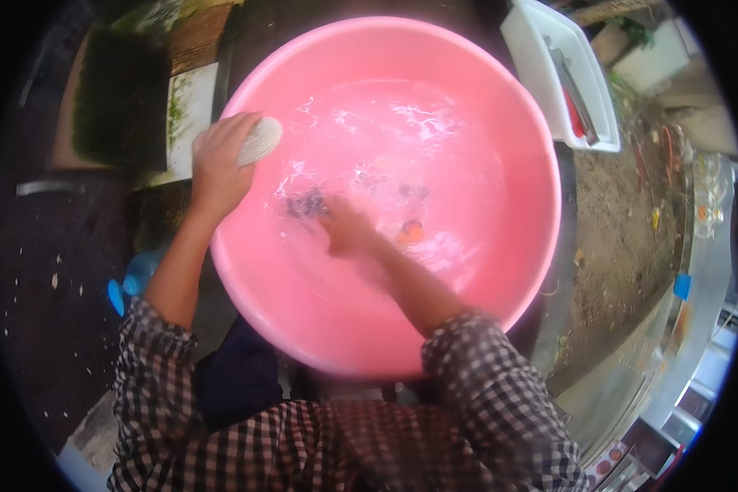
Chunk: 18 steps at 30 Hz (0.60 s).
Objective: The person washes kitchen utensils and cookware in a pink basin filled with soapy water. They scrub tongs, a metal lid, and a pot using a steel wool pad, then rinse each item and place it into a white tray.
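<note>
A large round pink plastic basin (535, 184) with water in it lies before me. My left hand (224, 157) is at the basin's left rim, its fingers closed over a pale, ridged, rounded object (261, 141) whose kind I cannot tell. Inside the basin, my right hand (347, 227) is blurred and reaches into the water, its fingers beside a dark, blurry clump (307, 203). Whether the fingers grip the clump is unclear. On the basin's bottom an orange and dark patch (411, 232) shows through the water, with a greyish one (413, 191) above it.
A white plastic tub (532, 67) holding a metal utensil (575, 92) and something red stands at the upper right. At the left are a dark green mossy slab (120, 98) and a bluish plastic bottle (141, 273). Bare soil (615, 246) lies right of the basin.
</note>
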Each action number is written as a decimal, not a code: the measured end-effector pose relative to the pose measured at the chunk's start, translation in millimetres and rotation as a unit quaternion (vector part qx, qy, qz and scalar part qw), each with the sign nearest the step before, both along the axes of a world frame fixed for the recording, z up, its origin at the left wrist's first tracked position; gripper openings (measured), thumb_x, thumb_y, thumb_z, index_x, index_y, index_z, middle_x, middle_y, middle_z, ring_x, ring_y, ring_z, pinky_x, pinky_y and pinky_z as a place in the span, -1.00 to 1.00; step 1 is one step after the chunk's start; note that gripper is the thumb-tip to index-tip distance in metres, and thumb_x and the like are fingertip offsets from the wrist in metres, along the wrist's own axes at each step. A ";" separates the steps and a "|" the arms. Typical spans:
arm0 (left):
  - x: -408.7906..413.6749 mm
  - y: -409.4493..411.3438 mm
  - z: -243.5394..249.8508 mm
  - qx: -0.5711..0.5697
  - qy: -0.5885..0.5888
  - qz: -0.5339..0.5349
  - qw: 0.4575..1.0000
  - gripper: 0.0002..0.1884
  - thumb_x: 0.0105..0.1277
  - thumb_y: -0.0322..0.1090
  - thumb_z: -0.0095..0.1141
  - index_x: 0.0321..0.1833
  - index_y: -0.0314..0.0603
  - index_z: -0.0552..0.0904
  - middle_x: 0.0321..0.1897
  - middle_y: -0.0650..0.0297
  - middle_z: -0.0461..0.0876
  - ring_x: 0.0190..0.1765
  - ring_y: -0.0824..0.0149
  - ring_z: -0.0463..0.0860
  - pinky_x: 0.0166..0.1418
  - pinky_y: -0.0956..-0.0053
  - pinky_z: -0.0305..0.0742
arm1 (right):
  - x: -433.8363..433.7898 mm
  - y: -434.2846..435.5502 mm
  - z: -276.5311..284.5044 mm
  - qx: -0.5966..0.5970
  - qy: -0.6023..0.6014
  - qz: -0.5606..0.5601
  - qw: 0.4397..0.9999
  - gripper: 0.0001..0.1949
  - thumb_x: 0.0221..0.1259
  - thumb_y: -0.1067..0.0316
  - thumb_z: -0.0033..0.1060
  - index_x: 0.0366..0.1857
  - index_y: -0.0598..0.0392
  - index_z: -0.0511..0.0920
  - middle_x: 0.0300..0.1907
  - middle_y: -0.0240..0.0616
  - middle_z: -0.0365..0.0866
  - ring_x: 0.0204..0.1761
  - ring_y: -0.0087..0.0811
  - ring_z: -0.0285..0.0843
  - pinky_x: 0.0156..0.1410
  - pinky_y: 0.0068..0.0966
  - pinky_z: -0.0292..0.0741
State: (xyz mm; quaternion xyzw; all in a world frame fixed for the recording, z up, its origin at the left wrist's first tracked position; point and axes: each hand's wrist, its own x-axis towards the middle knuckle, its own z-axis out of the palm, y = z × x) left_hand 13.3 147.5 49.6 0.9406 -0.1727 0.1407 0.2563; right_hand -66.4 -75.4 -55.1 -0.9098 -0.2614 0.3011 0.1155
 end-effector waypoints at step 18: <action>0.3 -3.7 -1.9 0.020 0.003 0.002 1.000 -0.45 0.00 -0.61 0.09 0.16 -0.18 0.53 0.08 0.11 0.56 0.19 0.09 0.49 0.30 0.23 0.23 | -80.4 -5.1 -18.7 -0.021 0.059 0.076 0.995 -0.82 0.11 0.22 0.17 -0.26 0.01 0.61 -0.30 -0.17 0.64 -0.19 -0.08 0.62 -0.11 -0.19 0.54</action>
